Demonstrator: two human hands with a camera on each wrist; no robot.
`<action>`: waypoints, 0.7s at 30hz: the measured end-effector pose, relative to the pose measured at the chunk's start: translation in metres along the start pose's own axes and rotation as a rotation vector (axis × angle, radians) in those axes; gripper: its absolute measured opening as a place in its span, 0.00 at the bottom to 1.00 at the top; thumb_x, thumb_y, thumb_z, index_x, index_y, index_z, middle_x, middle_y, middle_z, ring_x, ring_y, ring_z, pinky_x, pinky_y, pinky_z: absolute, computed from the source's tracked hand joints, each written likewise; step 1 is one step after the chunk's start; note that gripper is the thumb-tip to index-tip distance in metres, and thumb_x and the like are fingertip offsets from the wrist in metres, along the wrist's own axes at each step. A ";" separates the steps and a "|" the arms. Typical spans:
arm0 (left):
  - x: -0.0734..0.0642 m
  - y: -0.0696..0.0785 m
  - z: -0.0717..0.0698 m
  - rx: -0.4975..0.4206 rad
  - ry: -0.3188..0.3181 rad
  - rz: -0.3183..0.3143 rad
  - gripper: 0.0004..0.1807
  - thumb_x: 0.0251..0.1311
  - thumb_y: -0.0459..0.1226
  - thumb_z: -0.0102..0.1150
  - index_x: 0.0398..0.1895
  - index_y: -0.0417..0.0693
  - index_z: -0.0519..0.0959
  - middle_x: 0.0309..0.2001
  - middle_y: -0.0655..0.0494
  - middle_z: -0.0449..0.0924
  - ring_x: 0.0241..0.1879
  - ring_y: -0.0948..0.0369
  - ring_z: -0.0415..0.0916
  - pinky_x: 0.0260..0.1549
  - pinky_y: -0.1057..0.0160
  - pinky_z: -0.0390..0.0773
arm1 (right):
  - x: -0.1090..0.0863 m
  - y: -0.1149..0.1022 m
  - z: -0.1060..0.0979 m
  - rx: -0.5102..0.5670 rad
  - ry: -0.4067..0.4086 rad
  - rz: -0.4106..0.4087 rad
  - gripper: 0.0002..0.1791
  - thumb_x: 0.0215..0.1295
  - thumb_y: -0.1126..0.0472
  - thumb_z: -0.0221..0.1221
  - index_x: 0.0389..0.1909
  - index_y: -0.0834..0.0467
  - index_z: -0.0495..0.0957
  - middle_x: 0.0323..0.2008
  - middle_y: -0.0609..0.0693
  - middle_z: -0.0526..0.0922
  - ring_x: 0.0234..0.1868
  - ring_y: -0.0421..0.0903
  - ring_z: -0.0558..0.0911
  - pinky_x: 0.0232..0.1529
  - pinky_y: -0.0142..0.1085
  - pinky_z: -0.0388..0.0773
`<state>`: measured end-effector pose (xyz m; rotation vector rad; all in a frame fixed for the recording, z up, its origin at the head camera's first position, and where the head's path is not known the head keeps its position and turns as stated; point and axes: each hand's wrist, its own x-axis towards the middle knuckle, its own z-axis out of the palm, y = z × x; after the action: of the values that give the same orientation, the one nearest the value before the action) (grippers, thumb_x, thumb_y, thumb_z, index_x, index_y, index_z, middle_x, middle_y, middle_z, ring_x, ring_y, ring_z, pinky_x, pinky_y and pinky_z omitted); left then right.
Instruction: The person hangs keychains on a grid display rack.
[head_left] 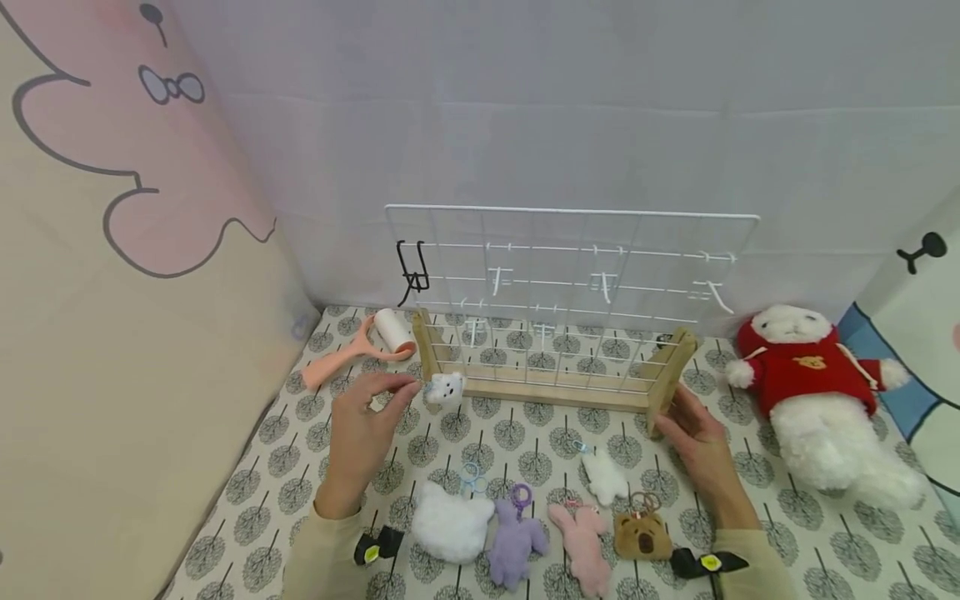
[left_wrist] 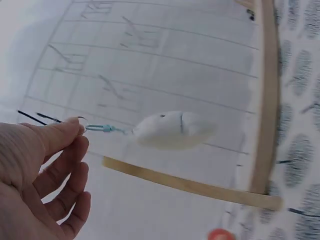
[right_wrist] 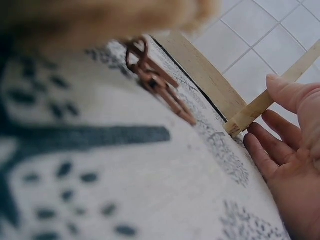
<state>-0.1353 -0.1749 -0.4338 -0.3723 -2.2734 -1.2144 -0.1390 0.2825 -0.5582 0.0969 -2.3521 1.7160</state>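
A small white plush keychain (head_left: 446, 388) hangs from my left hand (head_left: 363, 433) just in front of the rack's left end. In the left wrist view, thumb and index finger pinch the ring at the end of its light blue clasp (left_wrist: 102, 128); the plush (left_wrist: 175, 131) dangles free below. My right hand (head_left: 701, 446) grips the wooden foot (head_left: 671, 379) at the right end of the white wire grid rack (head_left: 570, 212). The right wrist view shows the thumb on one side of that foot (right_wrist: 252, 112) and the fingers on the other.
White hooks (head_left: 603, 285) and a black double hook (head_left: 412, 275) sit on the grid. Several plush keychains, including a purple one (head_left: 515, 546) and a brown bear (head_left: 642, 536), lie in front. A lint roller (head_left: 341, 358) lies left, a red-dressed plush doll (head_left: 810, 367) right.
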 end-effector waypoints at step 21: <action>0.067 0.051 -0.016 -0.134 0.229 -0.003 0.07 0.72 0.35 0.66 0.45 0.41 0.90 0.43 0.49 0.91 0.45 0.65 0.84 0.52 0.67 0.78 | -0.002 0.003 0.000 0.012 0.005 0.000 0.36 0.76 0.67 0.62 0.81 0.59 0.62 0.73 0.59 0.71 0.62 0.23 0.73 0.60 0.18 0.71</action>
<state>-0.1607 -0.1602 -0.3534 -0.2638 -2.0055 -1.3422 -0.1380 0.2832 -0.5615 0.0947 -2.3378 1.7283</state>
